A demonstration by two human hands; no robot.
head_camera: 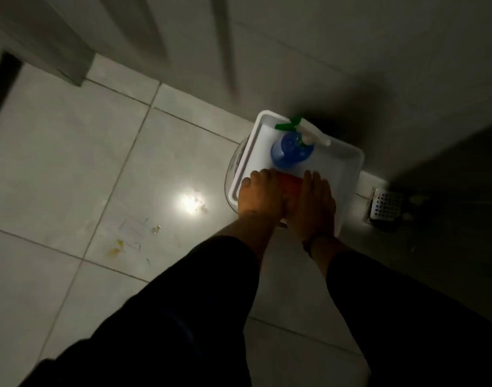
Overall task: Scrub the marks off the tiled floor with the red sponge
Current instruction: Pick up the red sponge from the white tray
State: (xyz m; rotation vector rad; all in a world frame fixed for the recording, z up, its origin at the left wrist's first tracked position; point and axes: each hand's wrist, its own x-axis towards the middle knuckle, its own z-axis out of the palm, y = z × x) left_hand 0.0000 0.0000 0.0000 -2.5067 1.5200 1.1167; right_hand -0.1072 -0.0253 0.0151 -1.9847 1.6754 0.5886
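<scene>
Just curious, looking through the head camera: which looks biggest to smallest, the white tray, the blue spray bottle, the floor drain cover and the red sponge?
1. white tray
2. blue spray bottle
3. floor drain cover
red sponge: mostly hidden between both hands, so unranked.

No readable text, label, brand, number or sign is showing anywhere in this dim view. The blue spray bottle is showing no legible label from above (only its green and white trigger top), the white tray is carrying no print, and the coloured marks on the tiled floor are looking like scribbles, not letters.
</scene>
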